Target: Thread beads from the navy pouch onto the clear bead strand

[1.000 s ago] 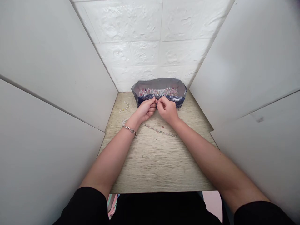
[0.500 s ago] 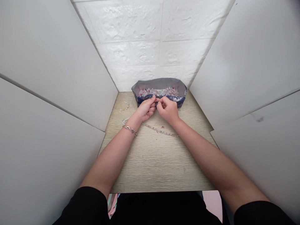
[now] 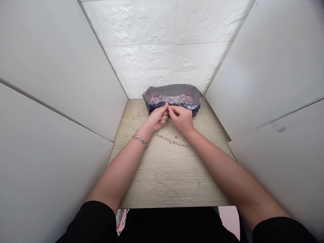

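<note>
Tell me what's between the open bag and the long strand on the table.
In the head view, the left hand and right hand show between the bag and the strand, plus a small reddish bit on the table.

A partitioned work nook, home or workshop unclear; pale panels (image 3: 50, 50) flank a woodgrain tabletop (image 3: 172, 179); white embossed wall (image 3: 141, 23) behind.

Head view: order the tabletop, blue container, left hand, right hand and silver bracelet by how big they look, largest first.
1. Tabletop
2. Blue container
3. Left hand and right hand: look alike, so not ranked
4. Silver bracelet
</note>
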Available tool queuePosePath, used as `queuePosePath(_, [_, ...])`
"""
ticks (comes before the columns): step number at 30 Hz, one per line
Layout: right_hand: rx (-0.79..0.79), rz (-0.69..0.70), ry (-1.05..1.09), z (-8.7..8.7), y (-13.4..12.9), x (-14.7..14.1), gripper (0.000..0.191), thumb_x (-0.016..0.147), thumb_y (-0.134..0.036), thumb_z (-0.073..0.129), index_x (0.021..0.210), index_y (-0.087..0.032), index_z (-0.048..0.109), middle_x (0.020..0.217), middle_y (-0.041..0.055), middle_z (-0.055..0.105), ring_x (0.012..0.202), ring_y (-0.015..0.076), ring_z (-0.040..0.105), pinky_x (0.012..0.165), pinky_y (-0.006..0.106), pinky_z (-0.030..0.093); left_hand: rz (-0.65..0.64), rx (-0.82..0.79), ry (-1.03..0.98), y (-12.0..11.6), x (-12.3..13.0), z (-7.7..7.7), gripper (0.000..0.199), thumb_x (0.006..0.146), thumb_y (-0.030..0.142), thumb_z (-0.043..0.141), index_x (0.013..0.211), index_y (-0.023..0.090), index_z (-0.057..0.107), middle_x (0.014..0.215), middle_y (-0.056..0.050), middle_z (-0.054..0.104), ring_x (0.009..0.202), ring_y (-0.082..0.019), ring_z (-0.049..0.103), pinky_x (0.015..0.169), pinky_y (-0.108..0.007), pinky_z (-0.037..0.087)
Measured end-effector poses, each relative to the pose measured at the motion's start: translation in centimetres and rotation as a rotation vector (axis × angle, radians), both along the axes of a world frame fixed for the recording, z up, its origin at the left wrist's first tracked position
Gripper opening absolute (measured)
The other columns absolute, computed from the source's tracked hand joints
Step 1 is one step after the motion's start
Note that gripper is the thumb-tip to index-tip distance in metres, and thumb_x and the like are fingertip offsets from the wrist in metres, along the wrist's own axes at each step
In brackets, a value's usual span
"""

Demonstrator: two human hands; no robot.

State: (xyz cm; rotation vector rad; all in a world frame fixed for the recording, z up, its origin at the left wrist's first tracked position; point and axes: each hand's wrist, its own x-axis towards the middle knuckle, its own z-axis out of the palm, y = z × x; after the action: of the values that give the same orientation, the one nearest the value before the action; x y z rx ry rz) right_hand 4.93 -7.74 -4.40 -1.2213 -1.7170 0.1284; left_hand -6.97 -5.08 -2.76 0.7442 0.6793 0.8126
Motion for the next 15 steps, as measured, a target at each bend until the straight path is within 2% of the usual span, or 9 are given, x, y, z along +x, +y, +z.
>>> queuePosePath(4, [-0.018, -0.021, 0.023, 0.10, -0.04, 0.03, 0.025, 0.080, -0.028, 0.041, 0.085, -0.019, 0.063, 0.077, 0.0006, 0.062, 0.064, 0.0096, 0.053, 0.062, 0.022, 0.039, -0.016, 0.009, 0.005, -0.06, -0.07, -0.02, 0.025, 0.071, 0.033, 0.057, 0.062, 0.015, 0.042, 0.044, 0.010, 0.023, 0.030, 0.001, 0.019, 0.027, -0.011, 0.008])
queuePosePath(15, [-0.017, -0.087, 0.100, 0.15, -0.07, 0.10, 0.019, 0.078, -0.028, 0.042, 0.073, -0.016, 0.056, 0.055, -0.0019, 0.049, 0.050, 0.0069, 0.042, 0.054, 0.020, 0.034, 0.006, 0.016, 0.056, -0.08, -0.07, 0.00, 0.019, 0.071, 0.032, 0.058, 0.071, 0.013, 0.053, 0.044, 0.010, 0.021, 0.031, 0.001, 0.018, 0.028, -0.011, 0.008])
